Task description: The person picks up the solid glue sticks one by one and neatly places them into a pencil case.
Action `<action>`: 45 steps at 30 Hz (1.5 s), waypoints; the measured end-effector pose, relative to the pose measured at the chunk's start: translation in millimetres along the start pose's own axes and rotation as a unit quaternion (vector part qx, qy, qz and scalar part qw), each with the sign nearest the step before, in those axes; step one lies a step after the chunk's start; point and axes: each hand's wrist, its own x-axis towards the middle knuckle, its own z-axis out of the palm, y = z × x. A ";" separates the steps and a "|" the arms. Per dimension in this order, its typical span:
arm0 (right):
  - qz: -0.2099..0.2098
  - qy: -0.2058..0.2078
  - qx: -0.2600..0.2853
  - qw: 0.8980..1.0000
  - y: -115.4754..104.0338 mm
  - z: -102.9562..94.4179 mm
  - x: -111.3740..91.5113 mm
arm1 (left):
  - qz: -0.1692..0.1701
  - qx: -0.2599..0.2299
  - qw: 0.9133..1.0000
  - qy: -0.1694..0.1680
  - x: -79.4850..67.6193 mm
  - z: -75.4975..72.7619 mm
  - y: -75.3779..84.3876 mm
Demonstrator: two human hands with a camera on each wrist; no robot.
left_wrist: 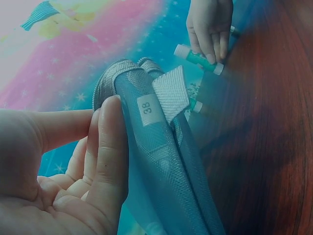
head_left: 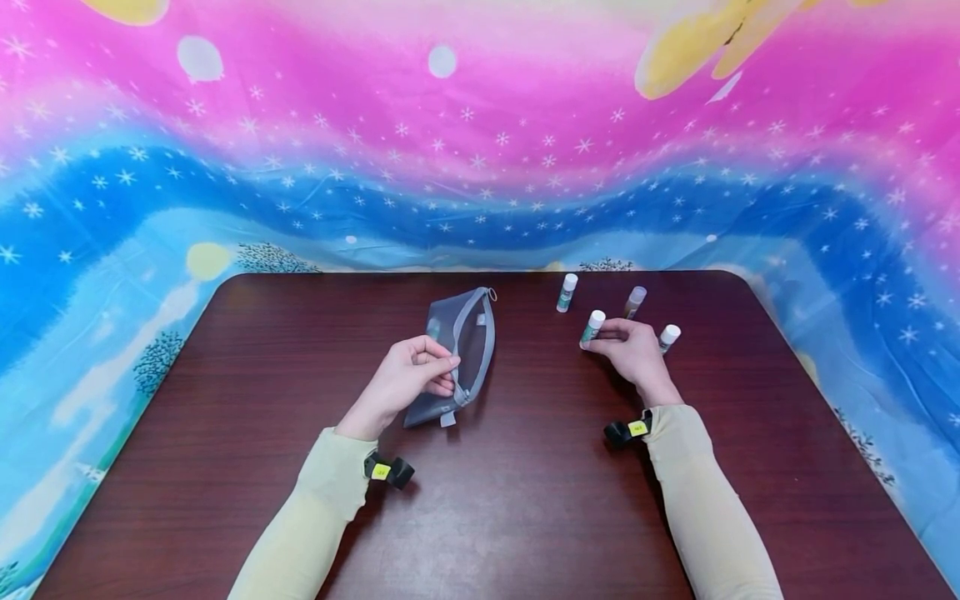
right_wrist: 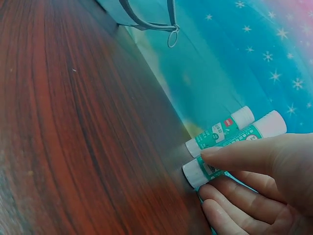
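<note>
A grey see-through zip pouch (head_left: 442, 323) stands on the table with its mouth unzipped and spread. My left hand (head_left: 408, 375) pinches the near edge of that mouth between thumb and fingers; in the left wrist view the pouch (left_wrist: 156, 147) shows a tag marked 38. Over on the right, my right hand (head_left: 633, 354) holds a white-capped green glue stick (head_left: 595, 323) between thumb and fingers. Its label is partly covered by the thumb in the right wrist view, where the glue stick (right_wrist: 270, 125) lies slanted. Whether its base touches the table I cannot tell.
Behind the held one stands another green glue stick (head_left: 567, 293). A clear-capped stick (head_left: 637, 298) is beyond the right hand, and a white-capped stick (head_left: 670, 337) is partly hidden by it. The dark wooden table (head_left: 480, 517) ends at a patterned cloth backdrop (head_left: 480, 167).
</note>
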 end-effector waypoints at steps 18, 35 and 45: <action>-0.018 0.016 -0.009 1.000 0.1 0.0 2.0 | 0.005 0.003 1.000 -0.004 0.2 1.2 1.7; -0.022 0.032 -0.011 0.999 -3.2 -1.8 3.7 | 0.005 0.009 1.000 -0.006 0.8 1.4 0.8; -0.035 0.043 0.004 0.998 -6.3 -2.0 0.4 | 0.000 0.010 1.000 -0.004 0.3 1.4 -0.2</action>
